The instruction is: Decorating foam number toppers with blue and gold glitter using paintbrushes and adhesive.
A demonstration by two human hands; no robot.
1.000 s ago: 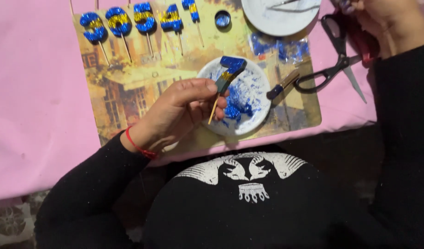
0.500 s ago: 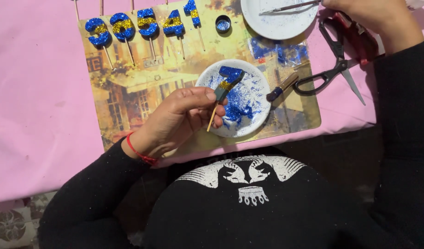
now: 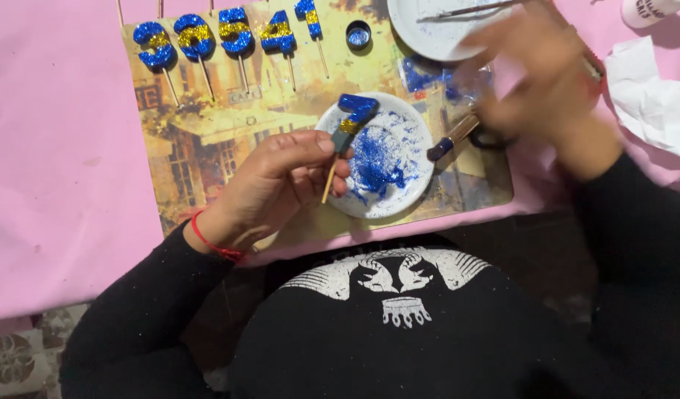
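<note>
My left hand [image 3: 281,177] pinches the thin wooden stick of a digit-shaped piece [image 3: 352,117] coated in blue and gold glitter. It holds the piece over the rim of a white plate [image 3: 414,122] strewn with blue glitter. My right hand [image 3: 539,81] is a blur above the mat's right end, just past a brush [image 3: 451,138] with a dark tip that leans on the plate's edge. Whether that hand holds anything is not visible.
Several finished glitter digits on sticks [image 3: 222,33] lie in a row along the top of a picture placemat [image 3: 207,148]. A small round pot of blue glitter [image 3: 357,35], a second white plate [image 3: 429,37], crumpled white paper [image 3: 650,96] and a pink tablecloth [image 3: 59,162] surround them.
My right hand has swept down and left from the top right corner toward the brush, covering the scissors. My left hand keeps the stick over the plate.
</note>
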